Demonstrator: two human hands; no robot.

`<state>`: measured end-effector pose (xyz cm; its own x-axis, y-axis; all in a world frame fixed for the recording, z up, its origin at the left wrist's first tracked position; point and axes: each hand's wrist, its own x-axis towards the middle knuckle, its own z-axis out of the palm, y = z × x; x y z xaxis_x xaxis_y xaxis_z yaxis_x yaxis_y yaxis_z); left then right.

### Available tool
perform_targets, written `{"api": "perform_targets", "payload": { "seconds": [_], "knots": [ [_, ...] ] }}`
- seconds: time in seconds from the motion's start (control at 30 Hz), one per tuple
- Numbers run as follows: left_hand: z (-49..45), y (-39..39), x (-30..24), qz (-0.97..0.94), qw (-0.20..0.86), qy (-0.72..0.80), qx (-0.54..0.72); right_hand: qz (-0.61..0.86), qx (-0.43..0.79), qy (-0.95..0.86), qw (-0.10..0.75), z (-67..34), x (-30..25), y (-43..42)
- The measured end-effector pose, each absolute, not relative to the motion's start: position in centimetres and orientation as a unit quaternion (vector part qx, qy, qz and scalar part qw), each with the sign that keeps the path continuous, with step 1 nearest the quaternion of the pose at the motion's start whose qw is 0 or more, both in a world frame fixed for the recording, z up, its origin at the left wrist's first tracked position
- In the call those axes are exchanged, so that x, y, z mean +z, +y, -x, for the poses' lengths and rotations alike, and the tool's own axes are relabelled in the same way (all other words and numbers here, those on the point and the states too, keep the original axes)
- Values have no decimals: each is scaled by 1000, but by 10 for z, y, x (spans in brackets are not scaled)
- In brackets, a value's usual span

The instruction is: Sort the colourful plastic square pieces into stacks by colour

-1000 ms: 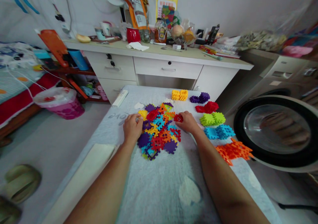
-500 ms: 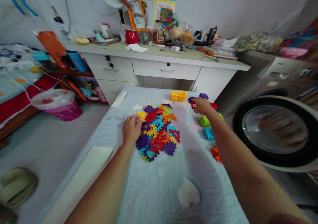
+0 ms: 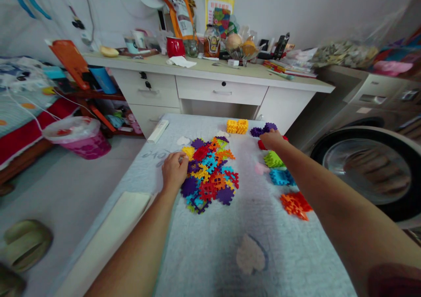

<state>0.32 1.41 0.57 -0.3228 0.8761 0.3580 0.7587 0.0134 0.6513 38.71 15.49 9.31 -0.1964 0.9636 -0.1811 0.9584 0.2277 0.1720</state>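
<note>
A mixed pile of toothed plastic building pieces (image 3: 210, 174) in red, blue, orange, yellow and purple lies mid-table. My left hand (image 3: 175, 169) rests at its left edge, fingers curled in beside a yellow piece (image 3: 188, 152); what they hold, if anything, is hidden. At the far right, my right hand (image 3: 273, 140) has its fingers closed on a red building piece (image 3: 262, 144), which they partly cover. Purple pieces (image 3: 263, 129) lie just beyond it. Closer in along the right edge are green pieces (image 3: 272, 159), blue pieces (image 3: 282, 177) and orange pieces (image 3: 296, 205).
Yellow pieces (image 3: 237, 126) stand at the table's far edge. A long white box (image 3: 158, 131) lies at the far left corner. Behind is a cluttered white desk (image 3: 222, 91). A washing machine (image 3: 371, 165) with its round door swung out stands at right.
My right hand has moved slightly right and nearer with the red piece, uncovering more of the purple pieces. More of the blue and orange pieces shows beside my forearm. My left hand has stayed put.
</note>
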Motion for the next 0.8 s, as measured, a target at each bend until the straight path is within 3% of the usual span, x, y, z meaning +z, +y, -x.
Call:
{"api": "perform_targets", "payload": {
  "seconds": [0.23,0.47,0.8],
  "knots": [
    [-1,16,4,-565,55,705,425,-586,14,808,58,-328,95,133],
    [-3,15,8,-541,57,731,412,-506,-59,856,-88,-260,66,113],
    [-10,10,15,-548,65,764,334,-501,-70,860,-63,-195,69,123]
  ]
}}
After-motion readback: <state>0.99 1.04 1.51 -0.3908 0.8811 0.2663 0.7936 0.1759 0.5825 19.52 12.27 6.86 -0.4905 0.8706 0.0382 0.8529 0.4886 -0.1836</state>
